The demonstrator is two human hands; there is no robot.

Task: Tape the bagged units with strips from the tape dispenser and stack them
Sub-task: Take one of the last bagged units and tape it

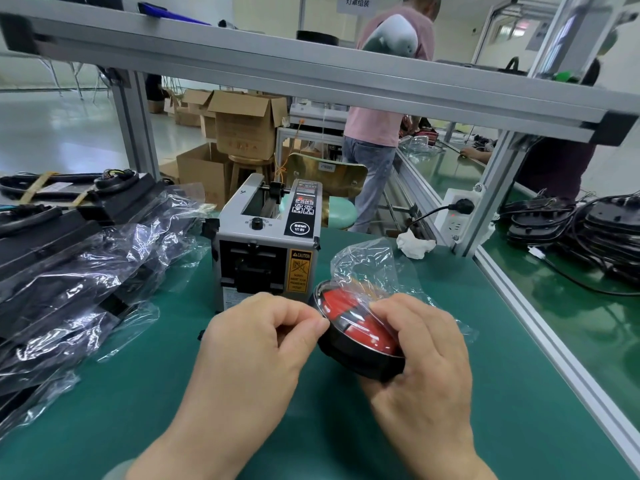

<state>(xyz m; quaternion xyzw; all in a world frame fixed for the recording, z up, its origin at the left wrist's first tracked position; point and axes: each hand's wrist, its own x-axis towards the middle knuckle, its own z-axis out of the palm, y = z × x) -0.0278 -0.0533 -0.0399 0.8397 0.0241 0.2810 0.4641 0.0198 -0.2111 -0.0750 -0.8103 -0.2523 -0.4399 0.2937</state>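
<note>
A round unit (pixel 360 336) with a red lens and black rim sits tilted in a clear plastic bag (pixel 367 268), just in front of the grey tape dispenser (pixel 266 244). My right hand (pixel 426 355) grips the unit's right side through the bag, its thumb pressing the film on the red lens. My left hand (pixel 256 344) has its fingers curled, thumb and forefinger pinching at the bag's edge by the unit's left rim; a clear tape strip there cannot be made out. Bagged black units (pixel 79 271) lie piled at the left.
Green mat (pixel 173 393) covers the bench. An aluminium frame post (pixel 491 199) with a power strip stands at the right; crumpled white tissue (pixel 414 245) lies near it. Black cabled parts (pixel 581 233) lie beyond the rail. A person stands behind, near cardboard boxes.
</note>
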